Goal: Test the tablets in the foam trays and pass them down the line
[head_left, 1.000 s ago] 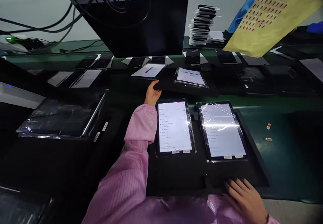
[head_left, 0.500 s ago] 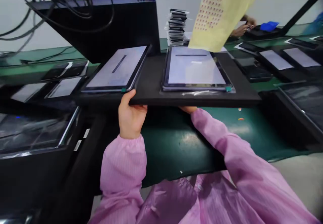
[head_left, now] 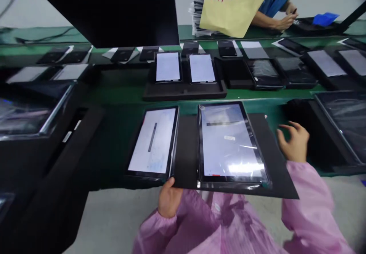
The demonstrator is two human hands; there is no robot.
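My left hand grips the front edge of a black board, thumb on top beside a tablet's corner and fingers out of sight underneath. On the board lie two tablets with pale lit screens. The left tablet has a dark bar on its screen. The right tablet, in clear plastic film, shows a small white label and a red mark at its lower edge. Off the board's right edge, my right hand is open, fingers curved and apart, holding nothing.
Two smaller tablets sit in a black foam tray on the green bench. Several devices on papers line the back. A dark monitor and a yellow sheet hang above. Film-covered panels flank both sides. Another person's hands work behind.
The board with both tablets has come down and nearer to my body, uncovering the foam tray behind. My right hand has left its underside and moved to the right. The view has tilted down.
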